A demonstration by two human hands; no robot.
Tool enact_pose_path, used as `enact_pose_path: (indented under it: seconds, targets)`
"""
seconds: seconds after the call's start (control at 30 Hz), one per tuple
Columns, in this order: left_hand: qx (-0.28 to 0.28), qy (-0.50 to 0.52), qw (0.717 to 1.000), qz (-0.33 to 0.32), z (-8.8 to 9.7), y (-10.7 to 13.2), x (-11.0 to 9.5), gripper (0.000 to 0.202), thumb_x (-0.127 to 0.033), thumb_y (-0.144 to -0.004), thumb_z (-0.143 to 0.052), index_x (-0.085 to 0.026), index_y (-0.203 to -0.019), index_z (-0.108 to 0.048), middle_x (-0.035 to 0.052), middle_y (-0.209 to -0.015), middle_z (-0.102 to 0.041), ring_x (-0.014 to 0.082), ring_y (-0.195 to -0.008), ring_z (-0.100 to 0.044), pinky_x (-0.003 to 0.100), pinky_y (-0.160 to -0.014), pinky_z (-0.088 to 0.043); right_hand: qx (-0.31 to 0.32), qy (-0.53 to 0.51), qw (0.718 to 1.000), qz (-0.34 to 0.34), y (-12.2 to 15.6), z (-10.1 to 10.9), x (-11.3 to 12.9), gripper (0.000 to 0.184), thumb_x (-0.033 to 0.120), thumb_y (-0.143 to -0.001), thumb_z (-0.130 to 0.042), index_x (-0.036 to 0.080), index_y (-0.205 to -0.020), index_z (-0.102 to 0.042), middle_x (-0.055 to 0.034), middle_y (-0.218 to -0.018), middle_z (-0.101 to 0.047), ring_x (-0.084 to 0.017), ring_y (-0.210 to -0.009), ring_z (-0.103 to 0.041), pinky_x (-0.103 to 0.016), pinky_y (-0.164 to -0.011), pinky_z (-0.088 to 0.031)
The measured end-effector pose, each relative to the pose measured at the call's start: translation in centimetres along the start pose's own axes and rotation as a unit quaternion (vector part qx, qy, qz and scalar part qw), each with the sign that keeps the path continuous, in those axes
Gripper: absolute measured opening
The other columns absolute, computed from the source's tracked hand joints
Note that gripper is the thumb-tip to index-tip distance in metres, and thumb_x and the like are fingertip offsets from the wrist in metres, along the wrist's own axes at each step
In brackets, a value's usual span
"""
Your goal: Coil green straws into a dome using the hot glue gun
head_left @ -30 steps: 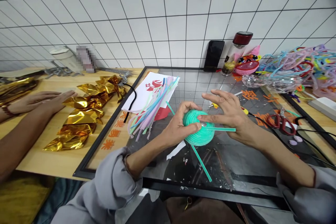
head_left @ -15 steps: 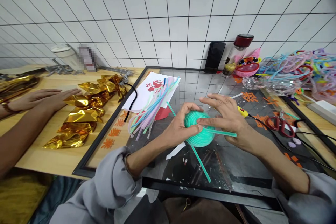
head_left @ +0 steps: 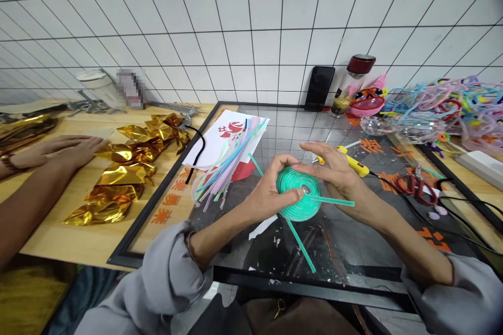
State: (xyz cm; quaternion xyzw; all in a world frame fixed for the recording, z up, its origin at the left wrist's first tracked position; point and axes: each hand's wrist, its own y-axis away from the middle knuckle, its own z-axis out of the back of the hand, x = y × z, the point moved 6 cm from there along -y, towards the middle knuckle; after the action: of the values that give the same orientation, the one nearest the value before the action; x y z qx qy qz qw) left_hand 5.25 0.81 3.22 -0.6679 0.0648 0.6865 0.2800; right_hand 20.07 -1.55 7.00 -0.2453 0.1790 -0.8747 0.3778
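A round, coiled bundle of green pipe cleaner (head_left: 301, 207) is wound in rings around a small pale centre. My left hand (head_left: 271, 188) is closed on its left side, thumb across the front near the centre and fingers behind the upper edge. At the upper right is my right hand (head_left: 340, 172), its fingers stretched out and apart; a fingertip lies by the coil's top edge, though whether it touches I cannot tell. One straight green stem (head_left: 332, 201) sticks out to the right from the centre, another (head_left: 302, 248) runs down toward the table edge.
A yellow glue gun (head_left: 356, 163) lies behind my right hand, red-handled scissors (head_left: 418, 188) farther right. Loose pastel pipe cleaners (head_left: 231, 159) rest on white paper (head_left: 208, 138). A phone (head_left: 320, 88) and bottle (head_left: 351, 86) stand by the wall. Another person's hands (head_left: 74, 149) are near gold foil (head_left: 121, 172).
My right hand's fingers have lifted from the coil's centre toward its upper edge, uncovering the pale centre. The glue gun shows more. My left hand keeps its hold.
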Motion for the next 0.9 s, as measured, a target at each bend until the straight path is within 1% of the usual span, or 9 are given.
enact_pose_path:
  seconds: [0.1,0.2,0.33,0.43,0.53,0.63,0.7,0.77,0.9]
  targets:
    - [-0.005,-0.006,1.0,-0.003,0.0,0.0,-0.1,0.047,-0.024,-0.076,-0.068,-0.023,-0.116,-0.043,0.0073,-0.124,-0.053,0.0238,-0.119,-0.053,0.036,-0.099,-0.047,0.005,0.034,0.999,0.028,-0.1,-0.4,0.4,0.032,0.031,-0.1,-0.053,0.032,-0.129,-0.067,-0.0127,-0.151,-0.051,-0.034,-0.144,-0.039,-0.062,-0.11,-0.036]
    - [-0.001,-0.004,1.0,-0.003,-0.1,0.1,-0.3,0.049,-0.023,-0.076,-0.069,-0.023,-0.117,-0.042,0.0079,-0.125,-0.053,0.024,-0.121,-0.053,0.038,-0.101,-0.046,0.011,0.049,0.998,0.044,-0.1,-0.8,0.6,0.031,0.034,-0.101,-0.05,0.029,-0.126,-0.068,-0.0139,-0.151,-0.051,-0.036,-0.145,-0.037,-0.063,-0.109,-0.036]
    - [-0.002,-0.004,1.0,-0.004,-0.1,0.0,-0.3,0.049,-0.025,-0.076,-0.068,-0.023,-0.117,-0.041,0.008,-0.123,-0.053,0.0243,-0.119,-0.053,0.039,-0.101,-0.046,-0.001,0.041,0.998,0.041,-0.1,-0.9,0.7,0.034,0.037,-0.103,-0.047,0.03,-0.131,-0.065,-0.014,-0.151,-0.05,-0.034,-0.144,-0.039,-0.061,-0.109,-0.037]
    - [0.003,0.007,1.0,-0.007,-0.2,0.0,-0.2,0.05,-0.025,-0.076,-0.069,-0.023,-0.117,-0.04,0.0087,-0.126,-0.051,0.025,-0.123,-0.051,0.039,-0.101,-0.045,0.013,0.035,0.999,0.017,-0.1,-1.1,0.6,0.035,0.038,-0.103,-0.046,0.031,-0.132,-0.065,-0.0132,-0.149,-0.052,-0.035,-0.143,-0.04,-0.063,-0.109,-0.037]
    - [0.0,0.01,1.0,-0.001,-0.2,0.0,0.1,0.051,-0.025,-0.076,-0.069,-0.023,-0.118,-0.04,0.0087,-0.126,-0.051,0.0248,-0.121,-0.051,0.039,-0.1,-0.045,0.028,-0.003,1.0,-0.013,0.1,-1.1,0.2,0.036,0.033,-0.101,-0.051,0.031,-0.134,-0.063,-0.0135,-0.15,-0.05,-0.035,-0.142,-0.041,-0.064,-0.109,-0.037]
    - [-0.009,0.006,1.0,0.007,-0.1,0.0,0.3,0.052,-0.025,-0.077,-0.069,-0.023,-0.12,-0.04,0.008,-0.123,-0.052,0.0246,-0.119,-0.052,0.039,-0.101,-0.044,0.01,-0.051,0.998,-0.03,0.6,-0.6,-0.3,0.044,0.023,-0.095,-0.058,0.032,-0.138,-0.059,-0.0129,-0.153,-0.047,-0.032,-0.143,-0.041,-0.061,-0.11,-0.038]
    - [-0.008,0.011,1.0,0.011,0.0,0.0,0.3,0.053,-0.025,-0.077,-0.07,-0.023,-0.12,-0.04,0.0083,-0.124,-0.053,0.0251,-0.124,-0.05,0.04,-0.103,-0.043,-0.007,-0.045,0.998,-0.033,1.0,-0.3,-0.6,0.047,0.012,-0.091,-0.055,0.032,-0.133,-0.063,-0.0106,-0.152,-0.049,-0.031,-0.143,-0.041,-0.061,-0.113,-0.035]
    - [-0.006,0.018,1.0,0.017,0.0,0.1,0.4,0.053,-0.025,-0.077,-0.07,-0.024,-0.12,-0.04,0.009,-0.127,-0.052,0.0258,-0.128,-0.048,0.04,-0.104,-0.043,-0.01,-0.026,0.999,-0.036,1.3,-0.2,-0.7,0.056,0.001,-0.085,-0.048,0.032,-0.127,-0.067,-0.0082,-0.15,-0.051,-0.03,-0.144,-0.04,-0.063,-0.114,-0.031]
    - [-0.004,0.027,0.999,0.019,0.0,0.1,0.5,0.053,-0.025,-0.077,-0.07,-0.024,-0.121,-0.039,0.0088,-0.126,-0.052,0.0255,-0.126,-0.049,0.04,-0.103,-0.043,-0.001,-0.04,0.998,-0.046,1.4,-0.3,-0.6,0.071,-0.004,-0.074,-0.044,0.031,-0.132,-0.064,-0.007,-0.151,-0.051,-0.03,-0.144,-0.04,-0.062,-0.115,-0.033]
